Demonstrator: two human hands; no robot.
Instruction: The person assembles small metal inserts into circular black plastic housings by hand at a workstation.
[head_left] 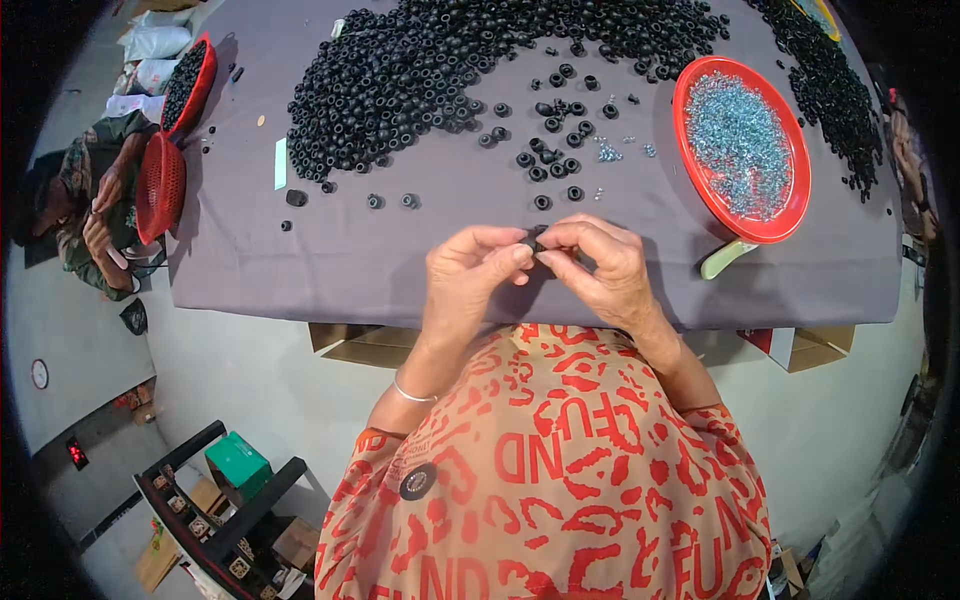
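Your left hand (468, 268) and right hand (604, 266) pinch a small black part (537, 240), seemingly unfinished, and silvery metal pieces (738, 145) filling the right-side red basket (765, 233) suggest plenty remains.

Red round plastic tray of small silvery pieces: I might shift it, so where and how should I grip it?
Probably grip the red round plastic tray by its rim, from left and right, held level: that bare edge encircles the loose silvery pieces.
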